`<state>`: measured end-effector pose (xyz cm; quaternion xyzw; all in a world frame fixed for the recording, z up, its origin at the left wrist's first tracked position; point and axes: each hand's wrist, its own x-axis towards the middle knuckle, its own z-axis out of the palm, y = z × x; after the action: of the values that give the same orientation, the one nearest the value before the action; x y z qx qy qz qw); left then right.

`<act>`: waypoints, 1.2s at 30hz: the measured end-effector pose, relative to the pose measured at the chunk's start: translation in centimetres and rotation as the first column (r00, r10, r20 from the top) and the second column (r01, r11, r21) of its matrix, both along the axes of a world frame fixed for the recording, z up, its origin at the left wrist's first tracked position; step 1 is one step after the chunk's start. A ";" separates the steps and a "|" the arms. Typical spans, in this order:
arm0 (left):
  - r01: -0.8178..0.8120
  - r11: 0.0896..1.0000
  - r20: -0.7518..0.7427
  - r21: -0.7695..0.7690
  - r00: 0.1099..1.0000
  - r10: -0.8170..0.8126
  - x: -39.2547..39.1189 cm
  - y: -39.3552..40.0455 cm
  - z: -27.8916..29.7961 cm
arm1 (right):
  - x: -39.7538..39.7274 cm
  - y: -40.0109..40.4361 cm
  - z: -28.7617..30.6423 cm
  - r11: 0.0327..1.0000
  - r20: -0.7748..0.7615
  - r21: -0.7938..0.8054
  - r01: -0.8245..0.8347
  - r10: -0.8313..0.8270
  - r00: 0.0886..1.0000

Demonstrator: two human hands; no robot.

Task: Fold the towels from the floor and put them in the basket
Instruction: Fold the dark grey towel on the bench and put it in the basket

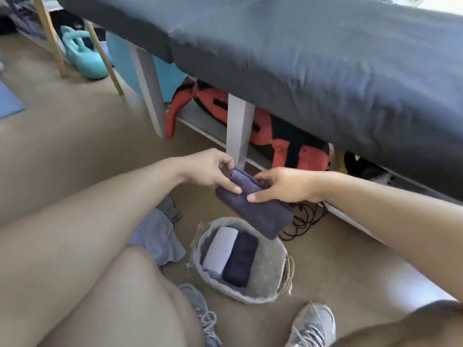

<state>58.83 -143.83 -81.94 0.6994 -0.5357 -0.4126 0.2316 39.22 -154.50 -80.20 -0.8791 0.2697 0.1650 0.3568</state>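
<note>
Both hands, left hand (210, 171) and right hand (280, 186), pinch the folded purple towel (258, 211) with fingers clamped, steadying it above the basket (270, 266) at six o'clock.

Both arms are bare from the upper arm down: no sleeves, no watch, no bracelet or ring shows on the left hand (210, 171) or the right hand (283, 185). The fingers end in short, unpainted nails. The legs are bare too, with a dark hem of shorts (436, 308) showing at the lower right edge. On the feet are grey mesh sneakers, the left sneaker (200, 314) and the right sneaker (313, 326), each with pale grey laces and a lighter sole rim.
</note>
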 end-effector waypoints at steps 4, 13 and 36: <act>0.046 0.999 0.255 0.016 0.966 -0.049 -0.7 -1.6 -2.3 | 1.9 -0.3 -3.1 0.999 -0.048 0.005 0.032 -0.032 0.998; 0.071 0.981 0.300 0.178 0.946 -0.123 -1.4 -3.6 -4.6 | -0.7 0.9 -21.0 0.828 -0.256 0.076 0.556 -0.522 0.813; 0.077 0.875 0.282 0.477 0.930 -0.235 0.0 -4.3 -6.3 | -4.6 6.0 -28.6 0.402 -0.204 -0.022 0.915 -0.898 0.390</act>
<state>58.86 -148.09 -88.26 0.7471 -0.5098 -0.4212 -0.0678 34.66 -148.47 -108.82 -0.5528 0.7284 0.0363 0.4032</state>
